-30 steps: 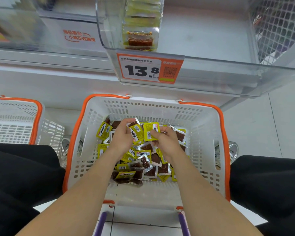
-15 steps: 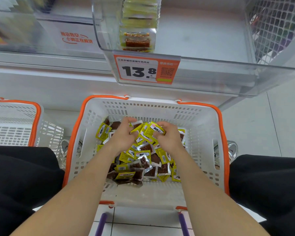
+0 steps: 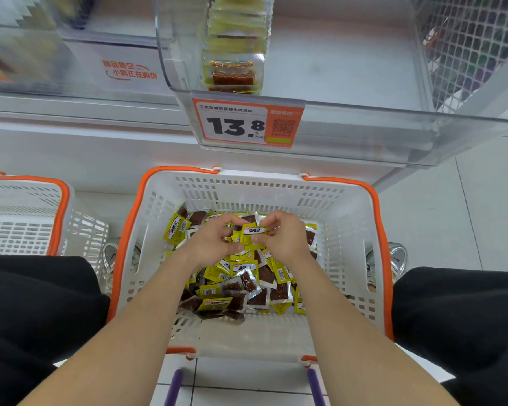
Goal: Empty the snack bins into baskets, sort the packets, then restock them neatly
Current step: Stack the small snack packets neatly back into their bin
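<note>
White shop floor tiles carry a white basket [image 3: 261, 189], which stands below a clear bin [image 3: 349, 127]. Over the far half of the basket, the left hand [image 3: 210, 243] and the right hand [image 3: 285, 238] both pinch one small stack of yellow packets [image 3: 253, 231]. Its long axis runs left to right. From the basket the bin lies up and ahead, equally near to both hands. One second ago each hand held its own packets apart; now they are joined.

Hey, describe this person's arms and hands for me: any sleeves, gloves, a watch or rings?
Both forearms are bare down to the picture's edge; no sleeves show. The left hand and right hand are ungloved, with no watch or band at either wrist and no rings on the visible fingers. Black clothing covers the legs.
</note>
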Available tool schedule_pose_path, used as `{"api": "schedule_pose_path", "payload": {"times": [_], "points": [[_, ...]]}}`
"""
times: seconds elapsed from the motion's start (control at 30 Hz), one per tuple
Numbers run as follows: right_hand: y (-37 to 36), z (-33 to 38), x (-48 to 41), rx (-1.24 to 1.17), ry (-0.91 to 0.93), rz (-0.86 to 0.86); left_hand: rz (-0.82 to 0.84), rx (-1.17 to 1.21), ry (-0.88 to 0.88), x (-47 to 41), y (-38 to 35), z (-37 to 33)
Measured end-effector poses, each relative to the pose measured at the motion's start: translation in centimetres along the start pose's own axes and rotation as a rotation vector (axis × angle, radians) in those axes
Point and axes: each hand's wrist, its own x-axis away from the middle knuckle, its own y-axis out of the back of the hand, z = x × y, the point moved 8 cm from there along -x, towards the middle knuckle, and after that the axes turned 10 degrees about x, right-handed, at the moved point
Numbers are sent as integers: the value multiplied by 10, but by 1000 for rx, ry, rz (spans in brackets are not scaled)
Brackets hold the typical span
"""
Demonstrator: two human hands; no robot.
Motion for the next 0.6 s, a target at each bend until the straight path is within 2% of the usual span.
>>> {"api": "schedule_pose_path", "payload": {"times": [0.17, 0.3, 0.37, 0.47, 0.6], "points": [[-5, -24, 6, -148, -185, -23, -114, 134, -15, -2, 9, -3], [-21, -21, 15, -476, -382, 105, -227, 293, -28, -3, 12, -7], [-29, -12, 18, -559, -431, 164, -270, 320, -46, -3, 10, -8], [-36, -4, 17, -563, -411, 229, -293, 378, -33, -4, 7, -6], [-30, 7, 13, -429, -206, 175, -349, 269, -62, -1, 10, -11]]}}
